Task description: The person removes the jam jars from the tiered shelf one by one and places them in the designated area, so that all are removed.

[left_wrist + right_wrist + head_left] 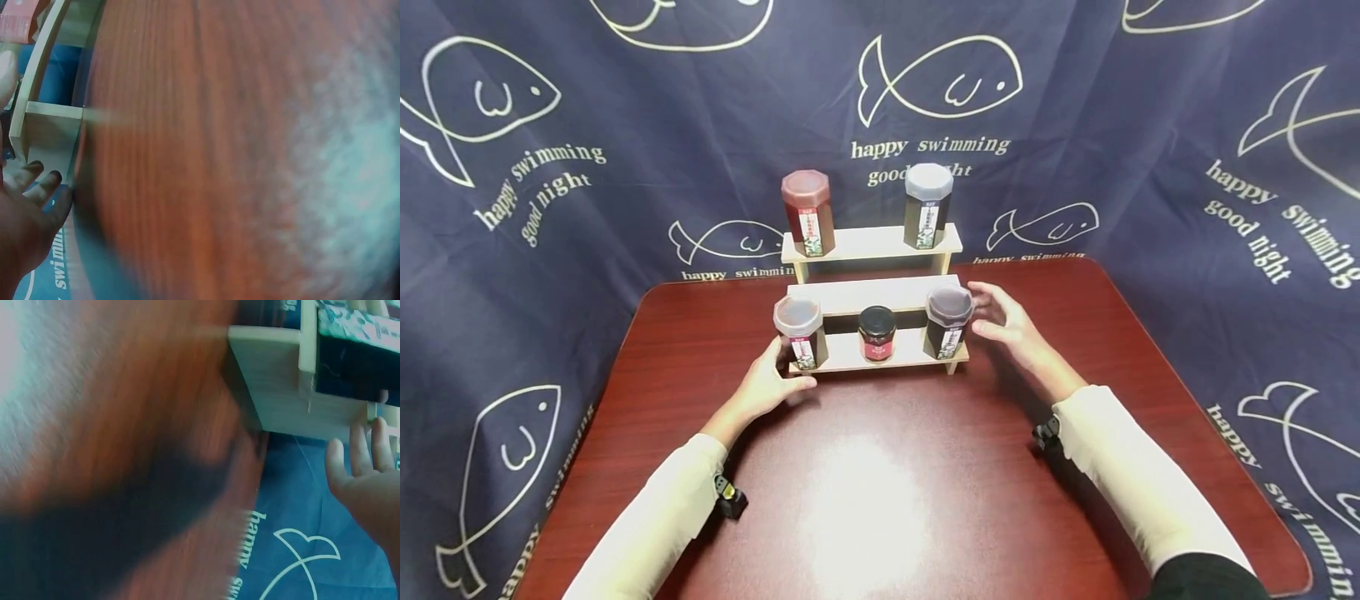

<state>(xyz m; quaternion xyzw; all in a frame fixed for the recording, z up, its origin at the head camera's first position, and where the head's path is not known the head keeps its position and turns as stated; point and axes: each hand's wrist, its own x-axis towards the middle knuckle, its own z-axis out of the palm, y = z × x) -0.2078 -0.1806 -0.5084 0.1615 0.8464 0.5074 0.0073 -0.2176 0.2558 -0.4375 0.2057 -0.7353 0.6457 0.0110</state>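
Note:
Five jars stand on a pale three-step wooden rack (872, 296). On the lowest step are a jar with a frosted lid (798, 315), a small black-lidded jar (877, 333) and a dark jar (946, 333). My left hand (767, 383) is beside the left jar, fingers at its far side and thumb stretched out in front; contact is unclear. In the left wrist view its fingers (47, 187) are spread near the rack's end. Close to the dark jar's right side, my right hand (1009, 323) has its fingers parted, also plain in the right wrist view (369, 481).
A red-lidded jar (808, 212) and a dark jar with a pale lid (928, 208) stand on the top step. The reddish-brown table (737, 517) reflects a bright glare. Behind it hangs a blue fish-print curtain (820, 100). Both forearms carry small black wrist devices (730, 500).

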